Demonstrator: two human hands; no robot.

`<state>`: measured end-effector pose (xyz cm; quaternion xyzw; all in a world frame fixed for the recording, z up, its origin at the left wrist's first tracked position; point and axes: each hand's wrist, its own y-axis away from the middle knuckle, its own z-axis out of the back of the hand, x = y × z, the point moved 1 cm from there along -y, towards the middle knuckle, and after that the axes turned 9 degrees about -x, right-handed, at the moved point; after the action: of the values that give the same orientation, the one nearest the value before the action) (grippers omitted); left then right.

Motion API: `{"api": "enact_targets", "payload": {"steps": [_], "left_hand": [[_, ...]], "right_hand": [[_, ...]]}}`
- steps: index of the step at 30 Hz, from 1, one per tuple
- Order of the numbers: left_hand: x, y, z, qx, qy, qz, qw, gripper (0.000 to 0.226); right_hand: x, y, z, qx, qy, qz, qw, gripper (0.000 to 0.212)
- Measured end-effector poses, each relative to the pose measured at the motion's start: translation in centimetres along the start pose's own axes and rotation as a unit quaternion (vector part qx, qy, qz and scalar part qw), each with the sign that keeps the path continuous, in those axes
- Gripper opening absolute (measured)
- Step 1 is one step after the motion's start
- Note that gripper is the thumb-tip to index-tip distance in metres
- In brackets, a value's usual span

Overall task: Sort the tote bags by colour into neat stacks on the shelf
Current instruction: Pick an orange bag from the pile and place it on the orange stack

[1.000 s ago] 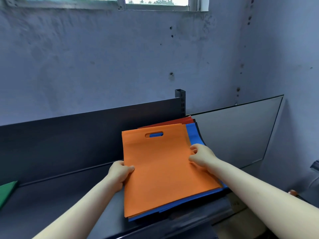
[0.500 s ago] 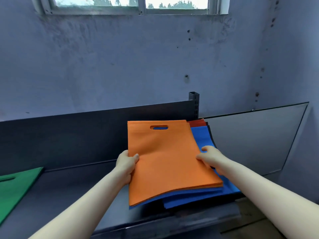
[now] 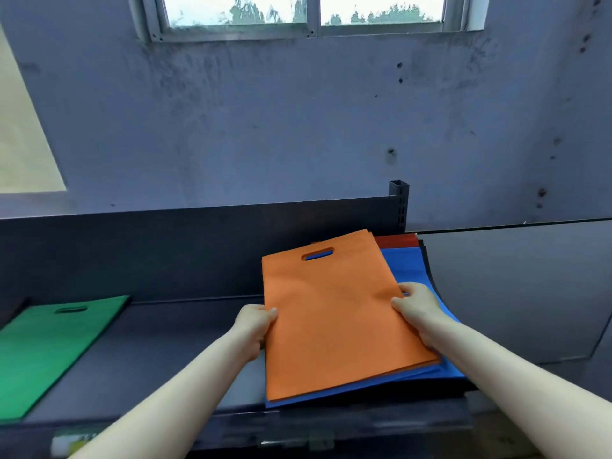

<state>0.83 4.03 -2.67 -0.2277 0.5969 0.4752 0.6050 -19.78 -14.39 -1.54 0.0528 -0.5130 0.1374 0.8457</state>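
Observation:
An orange tote bag (image 3: pixel 334 319) lies on top of a mixed pile at the right end of the dark shelf (image 3: pixel 172 346). My left hand (image 3: pixel 253 327) grips its left edge with the thumb on top. My right hand (image 3: pixel 415 308) pinches its right edge. Under the orange bag lie blue tote bags (image 3: pixel 407 270), a red one (image 3: pixel 395 240) at the back and a black one (image 3: pixel 427 260) at the right edge. A green tote bag (image 3: pixel 43 349) lies flat at the shelf's left end.
The shelf's dark back panel (image 3: pixel 198 246) and an upright post (image 3: pixel 399 207) stand behind the pile. A grey board (image 3: pixel 513 286) leans against the wall to the right. The stained wall and a window (image 3: pixel 308 11) are above.
The view has swung left, bringing the green bag into sight. The orange bag has turned slightly on the pile, and both hands have closed on its side edges.

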Motion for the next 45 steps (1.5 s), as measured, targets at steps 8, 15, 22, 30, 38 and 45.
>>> {"api": "enact_targets", "payload": {"steps": [8, 15, 22, 30, 38, 45], "left_hand": [[-0.3, 1.5, -2.1, -0.018, 0.038, -0.017, 0.999, 0.014], [-0.9, 1.6, -4.8, 0.029, -0.071, -0.059, 0.995, 0.02], [-0.6, 0.5, -3.4, 0.016, -0.143, -0.048, 0.988, 0.033], [-3.4, 0.5, -0.2, -0.035, -0.121, -0.117, 0.985, 0.018], [-3.1, 0.9, 5.2, -0.099, -0.099, -0.148, 0.979, 0.014], [-0.7, -0.5, 12.8, -0.133, -0.065, -0.116, 0.982, 0.011]], "right_hand": [[-0.5, 0.5, 2.0, -0.098, 0.11, 0.141, 0.979, 0.039], [-1.1, -0.1, 3.5, -0.087, 0.175, 0.108, 0.975, 0.043], [-1.4, -0.5, 3.5, -0.036, -0.021, 0.013, 0.999, 0.032], [2.1, -0.6, 1.6, -0.034, -0.162, -0.008, 0.986, 0.025], [4.1, 0.8, -2.3, 0.038, -0.103, 0.058, 0.992, 0.025], [8.1, 3.8, -7.5, 0.098, -0.084, 0.092, 0.987, 0.028]]}}
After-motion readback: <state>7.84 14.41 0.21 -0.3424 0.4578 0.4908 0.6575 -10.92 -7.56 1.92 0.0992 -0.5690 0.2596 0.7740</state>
